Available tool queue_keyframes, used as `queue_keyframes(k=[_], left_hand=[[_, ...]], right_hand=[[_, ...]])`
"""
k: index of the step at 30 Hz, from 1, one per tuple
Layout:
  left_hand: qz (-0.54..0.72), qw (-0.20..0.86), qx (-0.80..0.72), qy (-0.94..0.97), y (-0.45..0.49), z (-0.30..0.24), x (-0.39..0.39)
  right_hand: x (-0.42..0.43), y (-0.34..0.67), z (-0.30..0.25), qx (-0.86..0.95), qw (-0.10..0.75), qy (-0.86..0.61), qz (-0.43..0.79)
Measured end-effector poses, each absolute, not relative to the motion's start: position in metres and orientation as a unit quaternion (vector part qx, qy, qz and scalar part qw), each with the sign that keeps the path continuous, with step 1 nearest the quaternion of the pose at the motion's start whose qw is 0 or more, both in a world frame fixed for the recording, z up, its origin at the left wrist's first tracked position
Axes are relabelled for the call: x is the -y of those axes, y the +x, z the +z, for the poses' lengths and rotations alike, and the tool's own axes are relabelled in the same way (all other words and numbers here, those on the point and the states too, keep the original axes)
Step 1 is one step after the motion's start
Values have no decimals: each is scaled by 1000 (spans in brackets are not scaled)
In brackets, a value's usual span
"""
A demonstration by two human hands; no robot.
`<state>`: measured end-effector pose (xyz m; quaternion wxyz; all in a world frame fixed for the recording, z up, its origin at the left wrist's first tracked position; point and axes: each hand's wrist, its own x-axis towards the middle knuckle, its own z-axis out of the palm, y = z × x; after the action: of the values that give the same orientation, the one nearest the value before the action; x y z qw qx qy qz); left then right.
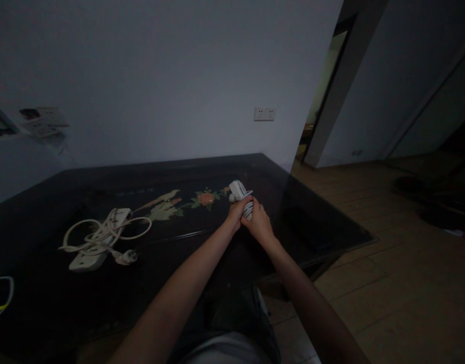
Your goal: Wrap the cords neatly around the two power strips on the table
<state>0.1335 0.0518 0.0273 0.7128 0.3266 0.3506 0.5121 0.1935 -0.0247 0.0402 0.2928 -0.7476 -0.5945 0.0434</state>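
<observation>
Over the far right part of the dark table (46,303) we've got both hands wrapped round a white power strip with its cord coiled on it (241,198), left hand (237,214) and right hand (259,222) closed tight. Looks light, rigid body, springy cord, so grab the coils. Another corded strip (99,237) lies well left.

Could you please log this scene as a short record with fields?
left hand: grips white power strip
right hand: closed on the cord wound around that strip
table: dark, glossy, floral inlay
also on table: second strip with loose cord, at left
wall: outlet
floor: wood
</observation>
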Motion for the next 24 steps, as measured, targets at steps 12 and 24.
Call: queue_keyframes(k=[12, 24], left_hand=[[507, 720, -357, 313, 131, 25, -65], [509, 717, -361, 309, 132, 20, -66]], right_hand=[[24, 194, 40, 603, 279, -747, 22], [25, 195, 39, 601, 256, -757, 17]])
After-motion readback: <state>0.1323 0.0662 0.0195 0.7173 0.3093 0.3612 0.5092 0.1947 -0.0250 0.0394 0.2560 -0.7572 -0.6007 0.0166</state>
